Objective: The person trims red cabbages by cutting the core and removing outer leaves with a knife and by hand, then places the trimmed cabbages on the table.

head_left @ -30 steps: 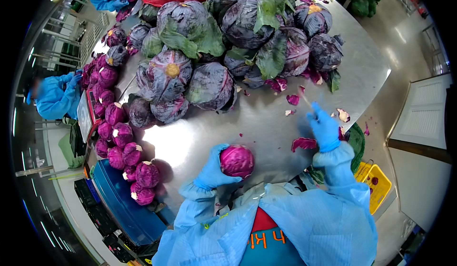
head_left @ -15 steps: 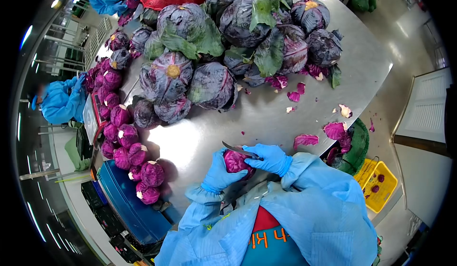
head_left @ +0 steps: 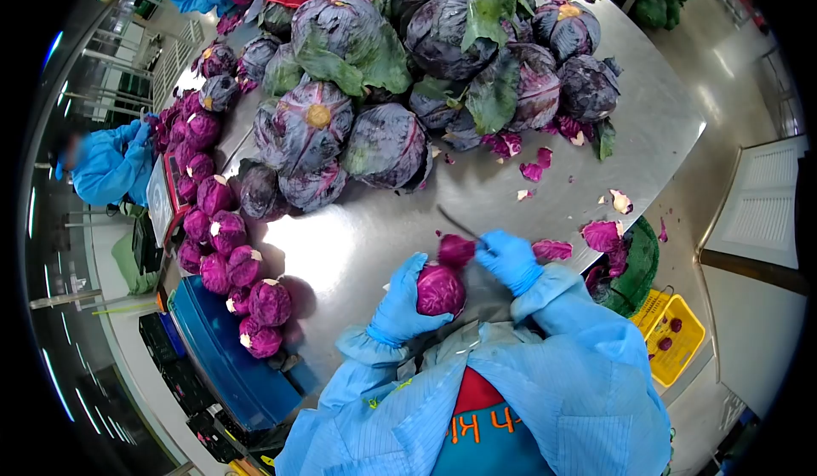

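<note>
My left hand (head_left: 397,312), in a blue glove, wraps round the side of a peeled red cabbage (head_left: 442,294) close to my body. My right hand (head_left: 509,261), gloved too, grips a knife (head_left: 454,220) whose dark curved blade points up and left. Just beyond the cabbage, a purple leaf (head_left: 457,251) is by the blade and the right fingers; whether it touches the cabbage I cannot tell. Loose leaf pieces (head_left: 551,250) lie on the metal table to the right.
Untrimmed cabbages (head_left: 387,148) are heaped across the steel table (head_left: 366,246). Several trimmed ones (head_left: 228,232) line its left side, by a blue bin (head_left: 225,352). A green basket (head_left: 642,263) and a yellow crate (head_left: 681,344) stand right. Two co-workers in blue (head_left: 111,165) are at left.
My right hand has moved right and away from the cabbage with the knife. A purple leaf now shows off the cabbage's far side. The left hand keeps its hold.
</note>
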`<state>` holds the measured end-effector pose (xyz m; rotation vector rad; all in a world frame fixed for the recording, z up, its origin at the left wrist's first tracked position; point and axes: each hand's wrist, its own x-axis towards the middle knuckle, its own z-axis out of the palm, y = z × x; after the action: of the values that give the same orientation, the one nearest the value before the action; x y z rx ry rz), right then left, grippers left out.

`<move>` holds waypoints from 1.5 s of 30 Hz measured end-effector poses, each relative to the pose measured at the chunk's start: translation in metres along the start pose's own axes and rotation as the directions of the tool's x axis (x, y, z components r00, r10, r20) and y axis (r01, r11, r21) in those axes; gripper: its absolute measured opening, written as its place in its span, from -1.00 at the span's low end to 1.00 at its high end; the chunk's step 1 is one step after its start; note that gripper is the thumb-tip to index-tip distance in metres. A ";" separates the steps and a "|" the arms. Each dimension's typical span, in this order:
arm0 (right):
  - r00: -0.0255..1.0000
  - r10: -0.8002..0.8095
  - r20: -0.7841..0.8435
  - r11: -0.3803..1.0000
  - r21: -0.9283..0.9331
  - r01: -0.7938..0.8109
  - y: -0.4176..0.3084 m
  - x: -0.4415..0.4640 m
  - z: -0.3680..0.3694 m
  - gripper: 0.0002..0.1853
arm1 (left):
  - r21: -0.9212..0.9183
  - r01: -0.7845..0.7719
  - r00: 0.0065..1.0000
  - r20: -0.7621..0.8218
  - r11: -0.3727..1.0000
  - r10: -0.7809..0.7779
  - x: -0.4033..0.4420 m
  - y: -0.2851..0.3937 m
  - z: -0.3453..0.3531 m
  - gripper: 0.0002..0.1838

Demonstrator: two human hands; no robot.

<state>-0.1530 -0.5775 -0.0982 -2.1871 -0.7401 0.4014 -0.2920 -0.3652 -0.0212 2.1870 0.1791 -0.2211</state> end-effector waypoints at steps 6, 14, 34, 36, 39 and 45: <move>0.906 0.330 -0.265 0.858 -0.315 -0.405 0.075 -0.047 -0.075 -0.71 | -0.532 0.145 0.975 -0.065 0.834 -0.211 -0.016 -0.019 0.008 0.11; 0.986 0.031 0.164 0.944 0.319 -0.083 -0.035 -0.022 -0.105 -0.39 | -0.850 0.296 0.937 0.168 0.436 -0.307 0.038 0.027 0.026 -0.43; 0.780 0.568 -0.263 0.661 0.710 -0.242 0.062 -0.075 -0.081 -0.82 | -0.704 0.364 0.829 -0.053 0.610 -0.556 0.056 -0.015 0.057 -0.42; 0.747 0.482 -0.459 0.876 0.283 -0.391 0.064 -0.081 -0.121 -0.82 | -0.129 0.192 0.806 -0.544 0.973 -0.231 0.058 -0.006 0.053 -0.40; 0.772 0.333 -0.541 0.899 -0.064 -0.433 0.039 -0.065 -0.144 -0.51 | 0.231 -0.352 0.924 -0.065 0.907 0.376 0.069 0.004 0.025 -0.33; 0.963 0.148 -0.227 0.942 -0.264 -0.207 0.072 -0.029 -0.100 -0.45 | 0.248 -0.073 0.995 -0.044 0.966 0.086 0.075 0.035 0.013 0.20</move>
<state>-0.0989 -0.6910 -0.0868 -2.5339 -0.5117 0.1610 -0.2125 -0.3927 -0.0184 2.4439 0.0978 -0.1440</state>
